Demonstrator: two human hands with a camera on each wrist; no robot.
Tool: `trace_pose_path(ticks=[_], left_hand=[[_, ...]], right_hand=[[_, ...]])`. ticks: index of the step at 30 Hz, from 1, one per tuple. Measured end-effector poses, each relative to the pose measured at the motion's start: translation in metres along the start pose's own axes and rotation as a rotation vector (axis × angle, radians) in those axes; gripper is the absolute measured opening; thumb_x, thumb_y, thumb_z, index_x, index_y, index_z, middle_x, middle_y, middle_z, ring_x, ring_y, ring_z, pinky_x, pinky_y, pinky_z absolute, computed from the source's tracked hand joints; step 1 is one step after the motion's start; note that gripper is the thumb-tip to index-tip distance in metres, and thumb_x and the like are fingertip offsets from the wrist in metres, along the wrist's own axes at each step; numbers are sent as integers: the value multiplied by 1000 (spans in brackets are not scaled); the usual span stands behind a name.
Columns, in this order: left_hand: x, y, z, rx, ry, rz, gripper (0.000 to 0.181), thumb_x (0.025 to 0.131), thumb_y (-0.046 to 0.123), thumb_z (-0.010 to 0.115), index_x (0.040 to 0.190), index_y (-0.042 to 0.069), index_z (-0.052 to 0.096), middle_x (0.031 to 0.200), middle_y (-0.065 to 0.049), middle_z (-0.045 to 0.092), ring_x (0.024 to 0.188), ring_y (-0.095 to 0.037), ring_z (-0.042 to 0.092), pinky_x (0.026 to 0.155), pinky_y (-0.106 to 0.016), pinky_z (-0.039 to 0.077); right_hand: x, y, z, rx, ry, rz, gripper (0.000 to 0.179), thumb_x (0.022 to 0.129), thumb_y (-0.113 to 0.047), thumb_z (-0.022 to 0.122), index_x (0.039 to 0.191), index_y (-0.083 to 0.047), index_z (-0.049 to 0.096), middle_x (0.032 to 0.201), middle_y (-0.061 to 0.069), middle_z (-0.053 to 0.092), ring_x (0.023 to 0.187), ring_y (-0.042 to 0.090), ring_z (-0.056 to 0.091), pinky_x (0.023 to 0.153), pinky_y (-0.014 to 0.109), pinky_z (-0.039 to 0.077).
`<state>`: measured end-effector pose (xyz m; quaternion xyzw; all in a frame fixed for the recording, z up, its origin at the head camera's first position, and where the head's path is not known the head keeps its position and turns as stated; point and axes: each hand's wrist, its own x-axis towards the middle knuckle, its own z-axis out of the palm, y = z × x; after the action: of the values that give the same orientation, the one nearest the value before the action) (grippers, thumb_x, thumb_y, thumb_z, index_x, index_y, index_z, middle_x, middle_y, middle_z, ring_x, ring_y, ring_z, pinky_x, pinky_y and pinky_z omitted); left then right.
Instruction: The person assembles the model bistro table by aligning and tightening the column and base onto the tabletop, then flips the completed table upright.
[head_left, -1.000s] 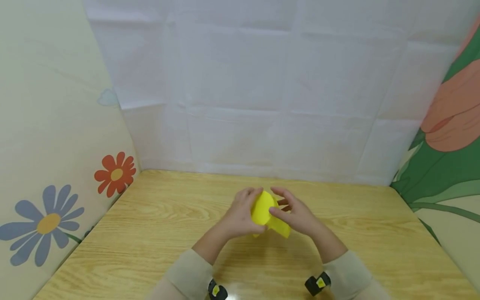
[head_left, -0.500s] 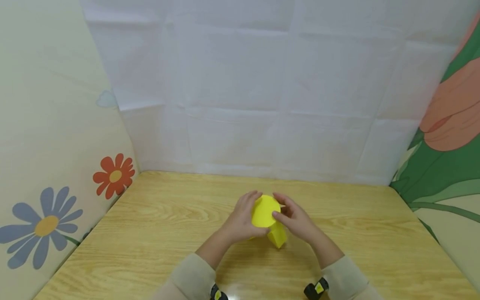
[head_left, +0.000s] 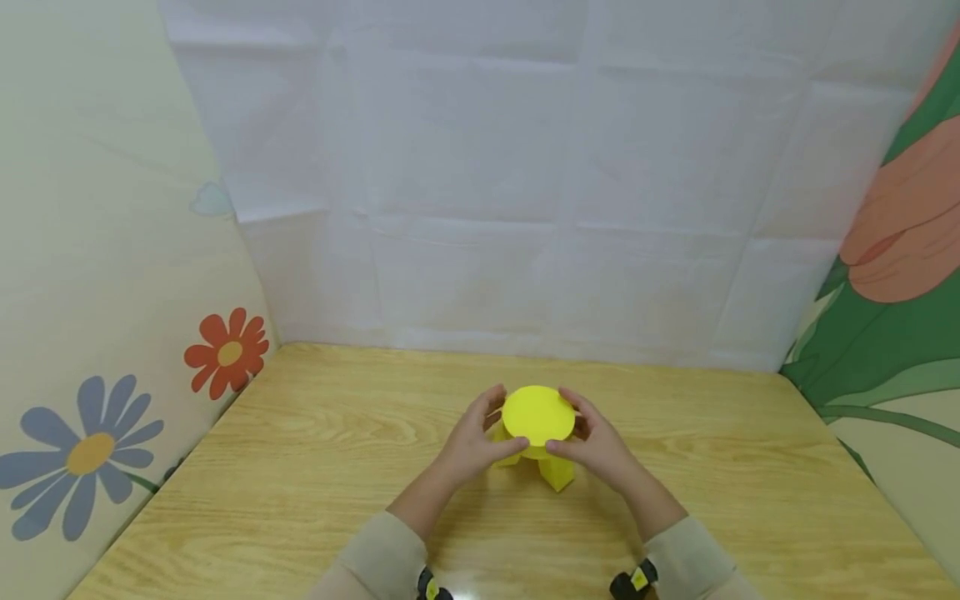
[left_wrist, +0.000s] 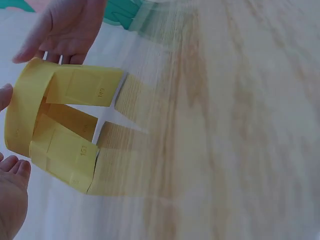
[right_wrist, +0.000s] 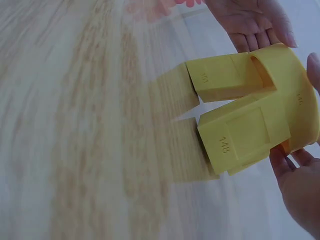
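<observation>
A small yellow stool (head_left: 537, 414) with a round flat top stands upright, its leg ends right at the tabletop. My left hand (head_left: 474, 443) holds the left side of the round top, thumb at the near edge and fingers round the far side. On the opposite side my right hand (head_left: 602, 446) grips it the same way, both thumbs close together at the front. Moulded numbers mark the blocky legs (right_wrist: 245, 132) in the right wrist view. Seen from the left wrist, the curved rim (left_wrist: 27, 107) sits between the two hands and the legs spread below it.
The wood-grain table (head_left: 337, 417) runs back to a hanging white cloth (head_left: 465, 167). Flower-patterned side walls (head_left: 90, 275) flank it at left and right. A black wrist strap piece (head_left: 633, 579) shows by the right sleeve.
The stool has gone from tilted to upright, its round top now level. The left hand has turned with it, and the right hand has moved to its right side.
</observation>
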<state>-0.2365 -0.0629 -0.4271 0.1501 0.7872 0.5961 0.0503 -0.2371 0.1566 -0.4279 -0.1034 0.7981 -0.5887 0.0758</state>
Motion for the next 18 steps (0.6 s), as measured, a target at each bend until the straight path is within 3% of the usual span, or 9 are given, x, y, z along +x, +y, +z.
trace_pose_path(ticks=[8, 18], left_hand=[[10, -3, 1, 22, -23, -8, 96, 81, 29, 80, 154, 4, 24, 158, -16, 32, 144, -37, 33, 118, -53, 28], [21, 0, 0, 52, 52, -24, 91, 82, 24, 79, 152, -1, 27, 155, -21, 32, 141, -39, 37, 117, -53, 30]], right_hand=[[7, 5, 2, 21, 22, -14, 87, 85, -23, 77, 154, -8, 25, 156, 17, 33, 133, 35, 46, 111, 50, 40], [24, 2, 3, -3, 45, -11, 83, 87, -21, 74, 153, -6, 25, 157, 19, 31, 137, 40, 42, 108, 46, 43]])
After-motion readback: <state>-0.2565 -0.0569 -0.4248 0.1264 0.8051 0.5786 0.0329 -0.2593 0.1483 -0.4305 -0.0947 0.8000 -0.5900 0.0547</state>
